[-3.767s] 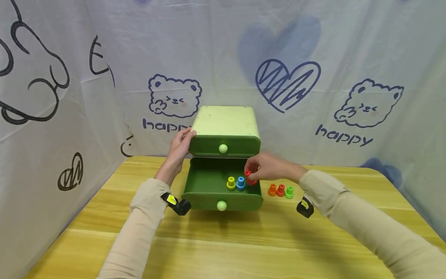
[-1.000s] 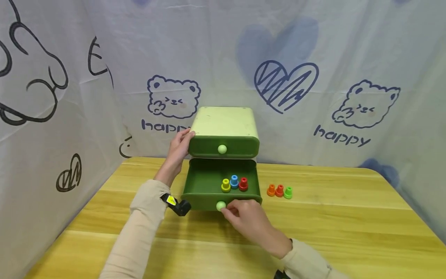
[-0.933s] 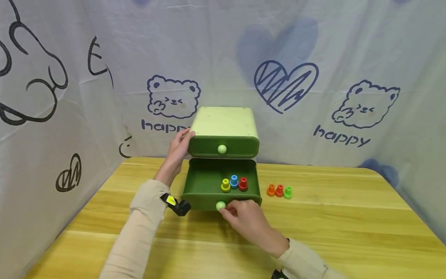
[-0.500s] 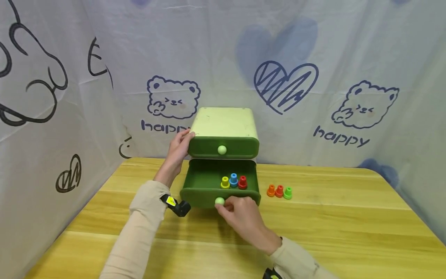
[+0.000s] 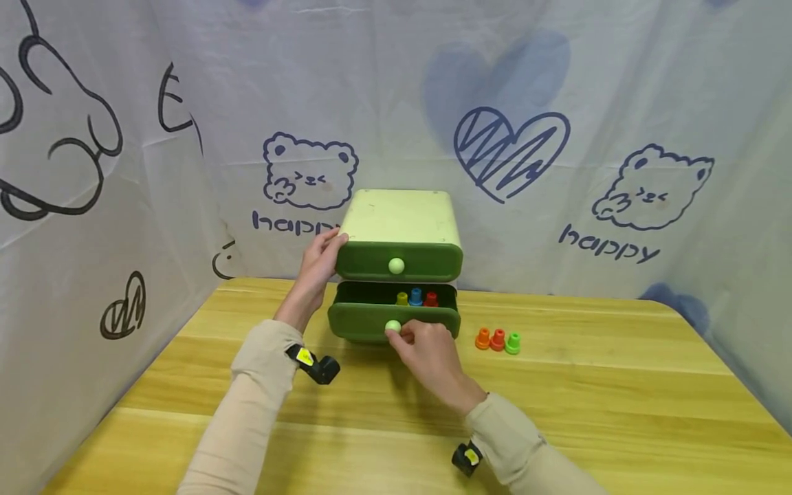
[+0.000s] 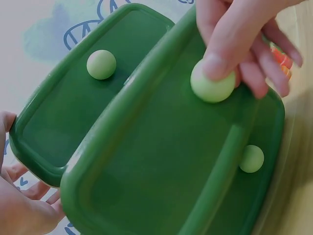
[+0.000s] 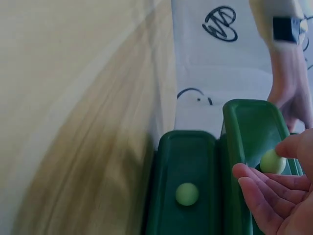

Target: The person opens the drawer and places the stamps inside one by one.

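Note:
A small drawer cabinet with a pale yellow-green top stands on the table, its middle drawer partly out. My right hand pinches that drawer's round knob between thumb and fingers. Inside the drawer stand a yellow peg, a blue peg and a red peg, their lower parts hidden by its front. My left hand rests against the cabinet's upper left side, fingers extended along it. The top drawer is pushed in; the bottom drawer shows in the wrist views.
Right of the cabinet, an orange peg, another red peg and a green peg stand in a row on the wooden table. A printed cloth hangs close behind the cabinet.
The right hand let go of a red peg in the drawer, moved to the knob and slid the drawer inward. The pegs inside shifted with it; the left hand stayed put.

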### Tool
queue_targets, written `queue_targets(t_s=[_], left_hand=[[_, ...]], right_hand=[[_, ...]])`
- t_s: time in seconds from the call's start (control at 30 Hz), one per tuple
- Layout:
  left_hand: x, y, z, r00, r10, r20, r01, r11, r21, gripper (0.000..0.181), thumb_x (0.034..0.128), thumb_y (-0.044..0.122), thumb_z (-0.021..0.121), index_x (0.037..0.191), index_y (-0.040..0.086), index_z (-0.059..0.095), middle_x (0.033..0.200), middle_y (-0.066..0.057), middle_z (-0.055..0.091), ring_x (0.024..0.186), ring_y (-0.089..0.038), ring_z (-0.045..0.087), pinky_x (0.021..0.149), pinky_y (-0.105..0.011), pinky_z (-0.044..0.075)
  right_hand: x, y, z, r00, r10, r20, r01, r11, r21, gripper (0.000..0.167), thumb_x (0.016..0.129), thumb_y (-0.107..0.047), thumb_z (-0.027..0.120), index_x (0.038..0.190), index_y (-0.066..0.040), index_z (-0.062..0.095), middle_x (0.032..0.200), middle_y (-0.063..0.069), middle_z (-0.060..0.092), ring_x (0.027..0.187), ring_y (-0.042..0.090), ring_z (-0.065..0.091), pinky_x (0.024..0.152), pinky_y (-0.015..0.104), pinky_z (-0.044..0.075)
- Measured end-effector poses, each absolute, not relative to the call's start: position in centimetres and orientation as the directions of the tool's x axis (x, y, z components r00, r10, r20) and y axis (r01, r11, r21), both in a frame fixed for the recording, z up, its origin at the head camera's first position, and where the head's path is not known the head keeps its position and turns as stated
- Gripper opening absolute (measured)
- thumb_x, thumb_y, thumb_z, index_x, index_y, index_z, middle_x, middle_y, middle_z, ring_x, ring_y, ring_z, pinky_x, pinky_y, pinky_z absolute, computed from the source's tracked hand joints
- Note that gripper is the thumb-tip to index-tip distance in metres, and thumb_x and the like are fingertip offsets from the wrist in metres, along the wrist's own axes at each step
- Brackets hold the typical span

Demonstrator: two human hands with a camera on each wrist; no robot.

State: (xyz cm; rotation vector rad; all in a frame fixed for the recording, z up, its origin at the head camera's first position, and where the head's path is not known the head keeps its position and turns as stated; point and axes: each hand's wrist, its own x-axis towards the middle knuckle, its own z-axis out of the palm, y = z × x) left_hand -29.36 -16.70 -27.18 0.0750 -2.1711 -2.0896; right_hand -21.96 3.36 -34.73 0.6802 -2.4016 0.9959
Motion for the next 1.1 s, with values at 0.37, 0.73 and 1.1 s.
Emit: queue_targets(t_s=[0.37, 0.73, 1.1], left_hand=[[-29.3, -16.9, -27.1, -0.992, -0.123, 0.031, 0.029, 0.016, 0.999, 0.058, 0.0983, 0.032, 0.052, 0.149, 0.011, 0.034, 0.146, -0.013, 0.038, 0.124, -0.027, 0.045, 0.104, -0.038, 0.038], [-29.4, -16.5, -26.7, -0.985, -0.171, 0.024, 0.019, 0.03, 0.999, 0.056, 0.0961, 0.031, 0.053, 0.147, 0.012, 0.039, 0.142, -0.012, 0.042, 0.118, -0.024, 0.046, 0.099, -0.038, 0.038], [-29.5, -16.4, -26.4, -0.985, -0.17, 0.017, 0.01, 0.043, 0.999, 0.056, 0.0964, 0.03, 0.052, 0.147, 0.011, 0.039, 0.141, -0.011, 0.044, 0.112, -0.022, 0.047, 0.095, -0.034, 0.04]], right_hand=[[-24.6, 3.4, -34.9, -0.834, -0.23, 0.501, -0.527, 0.6, -0.602, 0.026, 0.092, -0.023, 0.066, 0.081, -0.001, 0.073, 0.066, 0.003, 0.068, 0.055, 0.011, 0.058, 0.057, 0.029, 0.051], [-26.5, 3.3, -34.8, -0.899, -0.204, 0.386, -0.43, 0.569, -0.701, 0.028, 0.093, -0.029, 0.066, 0.087, -0.003, 0.073, 0.069, 0.002, 0.069, 0.055, 0.007, 0.062, 0.06, 0.031, 0.053], [-27.1, 3.3, -34.6, -0.894, -0.234, 0.381, -0.445, 0.557, -0.701, 0.028, 0.095, -0.028, 0.063, 0.085, -0.003, 0.072, 0.067, 0.002, 0.068, 0.058, 0.013, 0.065, 0.057, 0.03, 0.052]])
